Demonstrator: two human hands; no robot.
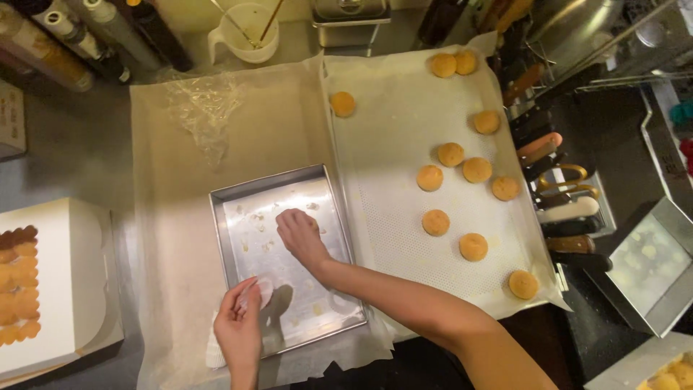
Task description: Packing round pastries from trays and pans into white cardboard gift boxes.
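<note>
Metal tray (238, 217) lies on paper-covered worktop (166, 217). Right hand (299, 235), grip closed on a small round piece inside it; left hand (242, 318) pinches a pale disc (263, 290) at the near edge. Baked rounds (473, 170) on lined sheet (390, 130) beside.

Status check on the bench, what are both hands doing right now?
Right hand down in the metal tray, fingers on a pale piece. Left hand pinching a thin translucent disc at the tray's near edge. Nothing in the way.
</note>
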